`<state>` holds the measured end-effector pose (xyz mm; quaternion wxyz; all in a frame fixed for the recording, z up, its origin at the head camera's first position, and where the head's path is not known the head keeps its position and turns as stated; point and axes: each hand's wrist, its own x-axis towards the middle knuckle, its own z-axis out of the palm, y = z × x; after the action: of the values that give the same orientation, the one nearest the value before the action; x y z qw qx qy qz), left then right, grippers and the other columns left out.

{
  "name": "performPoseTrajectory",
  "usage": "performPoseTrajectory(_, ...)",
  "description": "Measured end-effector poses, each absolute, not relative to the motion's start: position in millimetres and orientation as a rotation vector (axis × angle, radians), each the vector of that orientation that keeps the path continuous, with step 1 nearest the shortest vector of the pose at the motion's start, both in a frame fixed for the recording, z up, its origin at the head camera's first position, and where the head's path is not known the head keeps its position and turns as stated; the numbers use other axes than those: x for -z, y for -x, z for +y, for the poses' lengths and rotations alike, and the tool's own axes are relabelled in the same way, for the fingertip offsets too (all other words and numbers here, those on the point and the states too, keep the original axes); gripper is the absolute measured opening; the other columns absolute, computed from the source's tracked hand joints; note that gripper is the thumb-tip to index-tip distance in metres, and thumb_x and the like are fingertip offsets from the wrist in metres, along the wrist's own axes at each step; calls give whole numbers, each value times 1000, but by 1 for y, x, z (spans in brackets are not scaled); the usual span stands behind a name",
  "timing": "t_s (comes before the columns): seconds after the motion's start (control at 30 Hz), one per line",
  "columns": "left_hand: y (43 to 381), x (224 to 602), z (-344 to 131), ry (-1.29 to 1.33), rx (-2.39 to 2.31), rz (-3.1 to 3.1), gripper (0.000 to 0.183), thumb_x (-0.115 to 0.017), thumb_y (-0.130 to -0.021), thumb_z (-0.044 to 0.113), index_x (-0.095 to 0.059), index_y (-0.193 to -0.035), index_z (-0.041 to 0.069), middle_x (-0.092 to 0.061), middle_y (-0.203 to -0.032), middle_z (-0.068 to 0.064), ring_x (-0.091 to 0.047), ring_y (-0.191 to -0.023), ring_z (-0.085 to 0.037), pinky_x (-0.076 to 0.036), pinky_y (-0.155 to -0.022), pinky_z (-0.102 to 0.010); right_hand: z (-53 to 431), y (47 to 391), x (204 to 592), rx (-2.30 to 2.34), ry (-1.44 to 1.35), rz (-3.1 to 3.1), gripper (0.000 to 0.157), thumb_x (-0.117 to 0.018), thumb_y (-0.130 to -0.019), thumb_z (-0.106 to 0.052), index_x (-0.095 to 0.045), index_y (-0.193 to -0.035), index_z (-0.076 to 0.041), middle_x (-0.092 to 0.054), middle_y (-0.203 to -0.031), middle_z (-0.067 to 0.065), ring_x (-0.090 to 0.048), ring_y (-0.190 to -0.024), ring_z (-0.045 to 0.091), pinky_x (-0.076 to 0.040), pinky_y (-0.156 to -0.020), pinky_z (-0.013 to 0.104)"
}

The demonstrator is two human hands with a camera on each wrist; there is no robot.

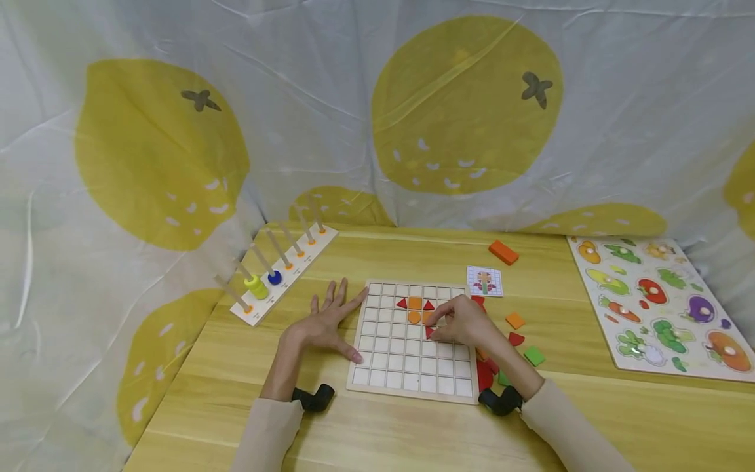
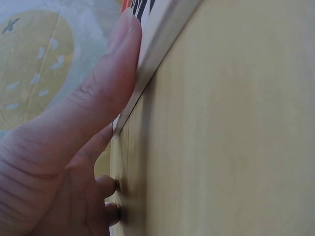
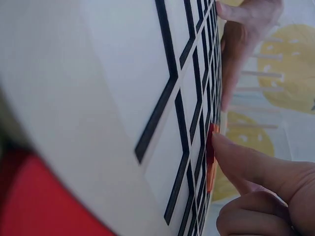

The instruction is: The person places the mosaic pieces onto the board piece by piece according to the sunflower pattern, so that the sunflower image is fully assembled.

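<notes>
A wooden grid board (image 1: 386, 377) with white cells lies on the table. My left hand (image 1: 323, 330) spreads its fingers at the board's left side, the thumb (image 2: 110, 83) resting on its edge. Over the upper right cells, my right hand (image 1: 463, 321) holds a small red piece (image 1: 430, 333) between thumb and index finger, at a cell; the right wrist view shows the thumb against this red piece (image 3: 210, 145). Its full shape is hidden. Above it sit an orange square (image 1: 415, 303), an orange disc (image 1: 415, 317), and two red triangles (image 1: 402, 303). Another orange piece is partly covered by the fingers.
Beside the board's right edge lie loose red, orange and green pieces (image 1: 534, 356). A pattern card (image 1: 485, 281) and an orange block (image 1: 503, 252) are behind them. A peg stand (image 1: 259, 308) with rings is at left, a vegetable puzzle board (image 1: 625, 341) at right.
</notes>
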<state>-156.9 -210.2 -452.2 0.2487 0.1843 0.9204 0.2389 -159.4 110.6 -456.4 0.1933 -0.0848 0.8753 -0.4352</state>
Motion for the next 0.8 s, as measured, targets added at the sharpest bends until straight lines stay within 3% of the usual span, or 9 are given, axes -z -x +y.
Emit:
performPoseTrajectory(0.23, 158, 452, -210, -501, -672, 2504, 135, -95, -68, 48, -7, -168, 25, 26, -169, -24, 29, -154, -47, 18, -118, -76, 107, 161, 457, 1234, 217, 2432, 10, -88, -80, -8, -84, -87, -13, -41, -61, -2, -33, -54, 13, -25, -51, 23)
performPoseTrajectory(0.53, 158, 452, -209, -505, -666, 2507, 135, -94, -68, 48, -6, -168, 26, 26, -169, -23, 30, -154, -45, 18, -118, -75, 111, 160, 455, 1276, 228, 2402, 13, -88, -81, -9, -85, -92, -14, -33, -53, -5, -29, -53, 12, -23, -51, 22)
performPoseTrajectory(0.8, 158, 453, -211, -505, -649, 2506, 135, -94, -69, 50, -6, -168, 27, 27, -169, -22, 30, -155, -45, 18, -119, -75, 147, 159, 446, 1305, 244, 2447, 16, -83, -88, -17, -83, -103, -10, -28, -57, -4, -27, -55, 14, -22, -51, 25)
